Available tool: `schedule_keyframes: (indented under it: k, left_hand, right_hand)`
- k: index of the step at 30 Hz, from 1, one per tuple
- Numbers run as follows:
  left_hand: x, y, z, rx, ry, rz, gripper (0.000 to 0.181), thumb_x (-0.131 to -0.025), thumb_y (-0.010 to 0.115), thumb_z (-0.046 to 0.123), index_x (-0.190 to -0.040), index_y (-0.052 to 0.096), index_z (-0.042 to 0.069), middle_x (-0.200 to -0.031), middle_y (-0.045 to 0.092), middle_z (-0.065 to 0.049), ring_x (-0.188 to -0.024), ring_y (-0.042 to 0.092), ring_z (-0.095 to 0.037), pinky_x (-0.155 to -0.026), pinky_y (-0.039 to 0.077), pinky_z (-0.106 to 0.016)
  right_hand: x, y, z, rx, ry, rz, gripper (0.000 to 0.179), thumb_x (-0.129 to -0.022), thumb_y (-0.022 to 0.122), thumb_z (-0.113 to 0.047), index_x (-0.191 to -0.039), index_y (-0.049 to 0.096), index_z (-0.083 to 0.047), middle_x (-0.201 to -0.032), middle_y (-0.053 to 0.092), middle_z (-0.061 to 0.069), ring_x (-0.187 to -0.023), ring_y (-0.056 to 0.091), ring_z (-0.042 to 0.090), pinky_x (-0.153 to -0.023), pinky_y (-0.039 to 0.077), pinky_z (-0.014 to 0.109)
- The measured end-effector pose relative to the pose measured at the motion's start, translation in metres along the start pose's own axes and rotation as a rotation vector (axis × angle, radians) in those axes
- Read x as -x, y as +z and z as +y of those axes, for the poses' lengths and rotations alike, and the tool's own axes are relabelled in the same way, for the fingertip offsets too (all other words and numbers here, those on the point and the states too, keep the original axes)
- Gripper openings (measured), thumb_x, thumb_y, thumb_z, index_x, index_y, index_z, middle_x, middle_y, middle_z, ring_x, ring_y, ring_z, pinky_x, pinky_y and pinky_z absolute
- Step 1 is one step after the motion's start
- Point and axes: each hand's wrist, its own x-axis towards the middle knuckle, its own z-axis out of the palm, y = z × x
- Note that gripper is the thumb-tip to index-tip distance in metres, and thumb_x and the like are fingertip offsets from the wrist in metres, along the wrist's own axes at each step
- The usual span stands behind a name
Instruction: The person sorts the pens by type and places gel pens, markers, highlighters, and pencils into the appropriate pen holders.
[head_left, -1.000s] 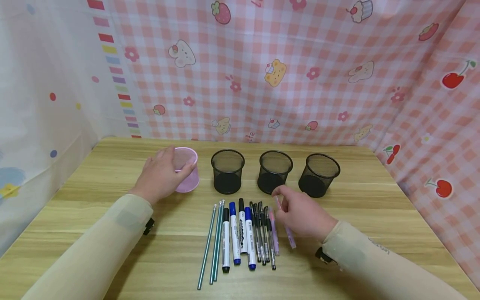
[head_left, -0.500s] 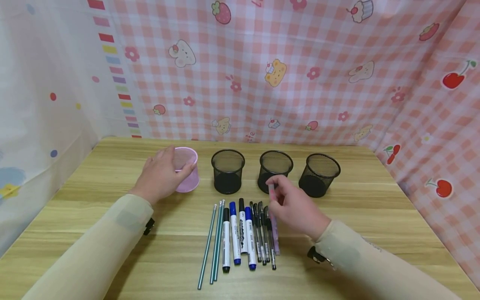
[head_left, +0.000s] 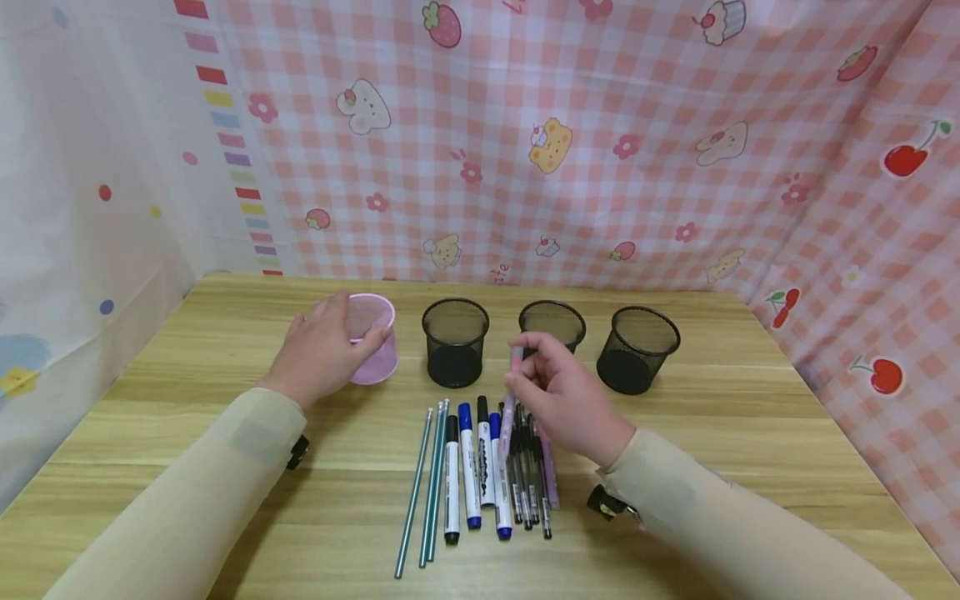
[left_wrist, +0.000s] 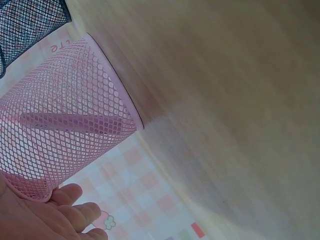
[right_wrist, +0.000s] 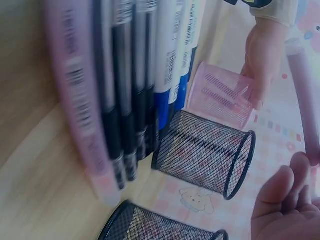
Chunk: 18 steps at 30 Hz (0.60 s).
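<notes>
At the left of the head view, my left hand (head_left: 318,350) grips the rim of a pink mesh pen cup (head_left: 377,364), thumb over the near side. A pink, pen-like stick (left_wrist: 70,122) shows through its mesh in the left wrist view. My right hand (head_left: 576,404) pinches a translucent pink pen (head_left: 507,425) near its upper end, tilted above the row of pens. Under that hand lies another pink pen (head_left: 551,483), partly hidden, beside several black pens (head_left: 528,492).
Three black mesh cups (head_left: 455,358) stand in a row right of the pink one; the right hand partly covers the middle one. Several black and blue markers (head_left: 470,475) and three green pencils (head_left: 415,492) lie on the wooden table (head_left: 300,517). Patterned cloth (head_left: 480,125) hangs behind.
My right hand has lifted the pink pen off the table and moved it left over the other pens. The left hand and pink cup have stayed in place.
</notes>
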Motion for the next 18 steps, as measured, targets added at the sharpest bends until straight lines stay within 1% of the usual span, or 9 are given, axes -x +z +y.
schedule_keyframes:
  k: [5,11,15,18]
  left_hand:
    - [0.000,0.000,0.000,0.000,-0.003,-0.003,0.105,-0.098,0.043,0.078,-0.162,0.027,-0.005,-0.163,0.039,-0.029,-0.153,0.033,-0.048,-0.126,0.012,-0.073]
    - [0.000,0.000,0.001,0.002,-0.004,-0.001,0.105,-0.098,0.043,0.078,-0.161,0.028,-0.005,-0.162,0.039,-0.029,-0.152,0.034,-0.048,-0.127,0.012,-0.073]
    - [0.000,0.000,0.001,0.003,-0.003,0.002,0.105,-0.098,0.043,0.078,-0.161,0.029,-0.005,-0.161,0.041,-0.029,-0.151,0.036,-0.048,-0.127,0.013,-0.072]
    - [0.001,-0.001,0.001,0.005,-0.004,0.001,0.105,-0.098,0.044,0.077,-0.161,0.028,-0.005,-0.161,0.040,-0.029,-0.151,0.036,-0.048,-0.127,0.013,-0.073]
  right_hand:
    - [-0.008,0.007,-0.004,-0.084,-0.038,0.083,0.036,-0.102,0.065,-0.003,-0.136,0.051,-0.004,-0.090,0.065,0.009,-0.063,0.046,0.012,-0.053,0.041,0.023]
    - [-0.014,0.017,-0.010,-0.185,-0.071,0.173,0.033,-0.101,0.064,0.001,-0.130,0.049,-0.002,-0.085,0.062,0.008,-0.063,0.044,0.011,-0.056,0.039,0.022]
    - [-0.019,0.024,-0.013,-0.249,-0.077,0.229,0.032,-0.101,0.064,0.001,-0.129,0.048,-0.002,-0.084,0.061,0.003,-0.064,0.044,0.010,-0.059,0.039,0.022]
    - [-0.024,0.030,-0.014,-0.290,-0.067,0.266,0.032,-0.102,0.065,-0.002,-0.129,0.048,-0.004,-0.085,0.063,0.000,-0.066,0.047,0.011,-0.062,0.041,0.023]
